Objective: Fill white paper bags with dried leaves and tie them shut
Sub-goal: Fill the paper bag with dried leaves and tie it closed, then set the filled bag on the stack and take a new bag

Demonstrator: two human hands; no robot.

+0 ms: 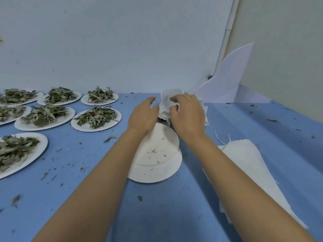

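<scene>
Where the blue table [157, 206] meets the wall at its far edge, a crumpled white paper bag [165, 105] stands upright between both hands. Right hand [187, 114]: fingers curled around the bag's upper part from the right side, pinching the gathered paper. Left hand [143, 116]: fingers loosely spread and bent, just beside the bag's left side; whether it touches the paper cannot be told. The hands are apart, with the bag between them.

Just nearer than the bag, under the wrists, lies a stack of two emptied paper plates [155, 165] carrying only a few leaf crumbs. Along the left part of the table, toward its far left corner, stand several paper plates heaped with dried leaves [97, 117], arranged in rows; one more heaped plate [15, 152] sits at the left edge, nearer the viewer. Near the right edge, beneath the right forearm, lies a flat pile of white bags [248, 165] with loose strings at its far end. Leaf fragments are scattered over the table surface. A white sheet [227, 81] leans against the wall at the far right corner.
</scene>
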